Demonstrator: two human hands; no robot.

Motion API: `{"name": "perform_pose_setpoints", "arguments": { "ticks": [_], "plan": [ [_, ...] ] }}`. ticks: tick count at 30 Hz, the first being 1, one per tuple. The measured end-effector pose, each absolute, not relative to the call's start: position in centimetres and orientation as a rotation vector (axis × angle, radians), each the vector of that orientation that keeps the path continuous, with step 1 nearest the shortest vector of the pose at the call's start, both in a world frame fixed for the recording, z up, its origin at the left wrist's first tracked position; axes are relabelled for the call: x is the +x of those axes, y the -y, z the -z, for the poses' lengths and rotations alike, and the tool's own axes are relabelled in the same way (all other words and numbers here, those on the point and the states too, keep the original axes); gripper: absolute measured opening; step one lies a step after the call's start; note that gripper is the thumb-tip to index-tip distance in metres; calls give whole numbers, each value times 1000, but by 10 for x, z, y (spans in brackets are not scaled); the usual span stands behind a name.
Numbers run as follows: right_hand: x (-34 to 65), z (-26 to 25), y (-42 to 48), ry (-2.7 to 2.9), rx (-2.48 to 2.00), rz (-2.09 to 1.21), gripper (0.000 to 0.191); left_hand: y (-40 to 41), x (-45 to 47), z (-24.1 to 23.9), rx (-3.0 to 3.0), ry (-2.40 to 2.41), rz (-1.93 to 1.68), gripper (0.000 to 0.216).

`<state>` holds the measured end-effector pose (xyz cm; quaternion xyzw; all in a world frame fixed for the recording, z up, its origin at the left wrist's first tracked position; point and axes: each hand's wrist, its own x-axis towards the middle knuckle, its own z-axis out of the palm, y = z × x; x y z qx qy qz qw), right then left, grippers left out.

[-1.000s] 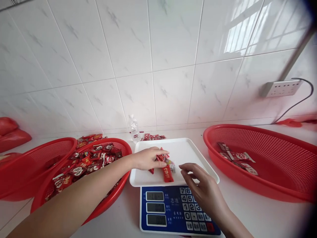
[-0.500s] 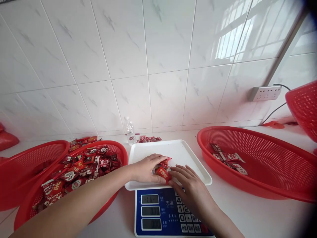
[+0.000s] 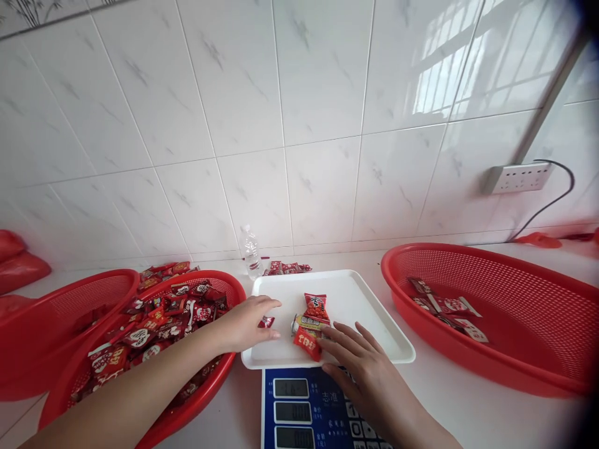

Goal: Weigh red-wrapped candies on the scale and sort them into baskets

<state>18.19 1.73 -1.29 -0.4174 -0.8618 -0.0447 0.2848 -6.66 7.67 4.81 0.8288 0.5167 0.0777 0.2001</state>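
On the white tray (image 3: 369, 299) of a scale lie a red snack packet (image 3: 316, 305), a yellow-labelled packet (image 3: 309, 324) and a bright red packet (image 3: 307, 344), close together. My left hand (image 3: 246, 323) is over the tray's left side, thumb and fingers apart. A small dark red packet (image 3: 266, 322) shows in the gap between them; whether it touches the hand I cannot tell. My right hand (image 3: 360, 355) reaches over the tray's front edge with fingers spread, fingertips beside the bright red packet. The scale's blue panel (image 3: 327, 424) is partly covered by my right forearm.
A red basket (image 3: 234, 280) full of wrapped snacks stands left, beside another red basket (image 3: 126, 280). The right red basket (image 3: 515, 355) holds several packets. Behind the tray are a clear plastic bottle (image 3: 251, 252) and red packets (image 3: 286, 268), against the tiled wall (image 3: 322, 187).
My left hand has drawn left off the packets and its fingers have opened, uncovering them. My right hand stays beside the bright red packet. The whole view has shifted slightly.
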Motion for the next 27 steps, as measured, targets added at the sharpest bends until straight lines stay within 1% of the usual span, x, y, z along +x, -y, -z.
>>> {"name": "perform_pose_setpoints", "arguments": {
  "ticks": [3,5,7,10,11,12,15,16,18,20,23,27],
  "plan": [
    [184,19,-20,2290,-1098,110,25,-83,-85,-57,2339,-1575,-405,30],
    [185,22,-22,2289,-1087,107,27,-90,-104,-63,2328,-1711,-492,25],
    [185,23,-23,2295,-1080,106,28,-97,-125,-66,2249,-1833,-412,22],
    [186,23,-24,2315,-1077,126,29,-99,-152,-57,2116,-1862,-158,15],
    [186,23,-24,2323,-1080,136,29,-97,-157,-51,2100,-1833,-91,17],
    [186,22,-24,2330,-1084,145,30,-95,-161,-44,2102,-1812,-36,23],
    [186,22,-24,2339,-1090,165,30,-89,-162,-24,2143,-1820,97,49],
    [186,22,-24,2336,-1091,170,30,-89,-160,-18,2155,-1843,120,54],
    [186,23,-24,2328,-1091,176,30,-90,-154,-9,2162,-1886,124,55],
    [185,22,-23,2326,-1093,176,30,-94,-150,-3,2156,-1900,81,49],
    [185,21,-22,2331,-1100,173,29,-101,-150,-2,2153,-1868,-8,33],
    [185,19,-22,2337,-1100,168,29,-107,-164,-17,2094,-1853,-137,8]
  ]
}}
